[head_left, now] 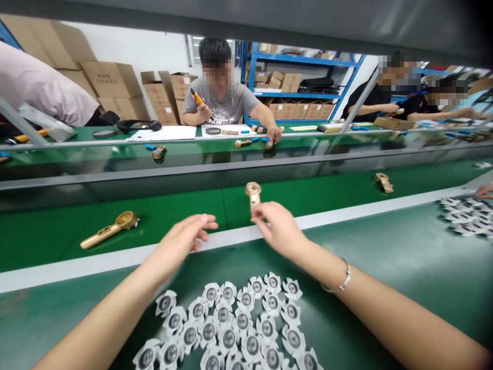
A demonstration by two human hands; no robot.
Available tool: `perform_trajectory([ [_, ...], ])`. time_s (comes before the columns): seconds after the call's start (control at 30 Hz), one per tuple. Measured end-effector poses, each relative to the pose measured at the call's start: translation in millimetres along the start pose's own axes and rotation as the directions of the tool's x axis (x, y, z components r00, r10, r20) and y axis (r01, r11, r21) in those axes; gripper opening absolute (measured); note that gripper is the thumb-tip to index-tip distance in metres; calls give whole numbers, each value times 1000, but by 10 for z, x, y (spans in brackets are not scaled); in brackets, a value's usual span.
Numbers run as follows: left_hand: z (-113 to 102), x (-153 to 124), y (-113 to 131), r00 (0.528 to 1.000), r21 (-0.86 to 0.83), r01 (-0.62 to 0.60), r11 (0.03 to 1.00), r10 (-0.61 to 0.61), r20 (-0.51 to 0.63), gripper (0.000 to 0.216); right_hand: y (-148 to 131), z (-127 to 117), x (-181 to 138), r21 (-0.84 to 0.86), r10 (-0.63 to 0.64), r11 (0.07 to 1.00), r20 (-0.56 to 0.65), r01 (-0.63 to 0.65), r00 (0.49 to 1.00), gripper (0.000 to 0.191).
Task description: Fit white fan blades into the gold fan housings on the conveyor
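My right hand (278, 228) reaches over the pale rail, its thumb and fingers closed on the lower end of a gold part with a round head and a handle (253, 191). The part's round head points away from me over the green belt. Left of it, my left hand (188, 231) is held above the rail with fingers stretched out and nothing in them. Farther left, a similar gold part (103, 236) lies on the belt, its round head to the right. Below my hands, many small white bladed wheels with dark round centres (228, 338) lie on the green worktop.
Another gold part (383, 182) lies on the belt (185, 198) to the right. More white wheels (468, 216) sit at the far right by another person's hand (484, 191). Across the belt, a person in grey (242, 103) handles small parts. A grey shelf (246, 25) overhangs.
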State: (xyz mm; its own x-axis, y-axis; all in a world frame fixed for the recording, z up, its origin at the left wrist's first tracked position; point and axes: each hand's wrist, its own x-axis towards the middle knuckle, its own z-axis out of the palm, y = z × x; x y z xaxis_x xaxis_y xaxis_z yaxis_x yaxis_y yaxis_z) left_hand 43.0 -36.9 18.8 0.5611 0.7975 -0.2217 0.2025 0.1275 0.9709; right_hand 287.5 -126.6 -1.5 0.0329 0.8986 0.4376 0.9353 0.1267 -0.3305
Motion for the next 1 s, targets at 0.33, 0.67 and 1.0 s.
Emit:
perform_trajectory([
  [0.33, 246, -202, 75, 988, -567, 151, 810, -127, 81, 11, -602, -394, -280, 370, -324, 881, 19, 295, 946, 27],
  [0.67, -267, 283, -217, 998, -594, -43, 803, 8, -61, 33, 154, -617, -1154, 330, 143, 865, 560, -378, 816, 22],
  [1.0, -237, 291, -313, 996, -493, -83, 866, 78, -29, 41, 159, -580, -805, 467, 296, 707, 488, -531, 821, 20],
])
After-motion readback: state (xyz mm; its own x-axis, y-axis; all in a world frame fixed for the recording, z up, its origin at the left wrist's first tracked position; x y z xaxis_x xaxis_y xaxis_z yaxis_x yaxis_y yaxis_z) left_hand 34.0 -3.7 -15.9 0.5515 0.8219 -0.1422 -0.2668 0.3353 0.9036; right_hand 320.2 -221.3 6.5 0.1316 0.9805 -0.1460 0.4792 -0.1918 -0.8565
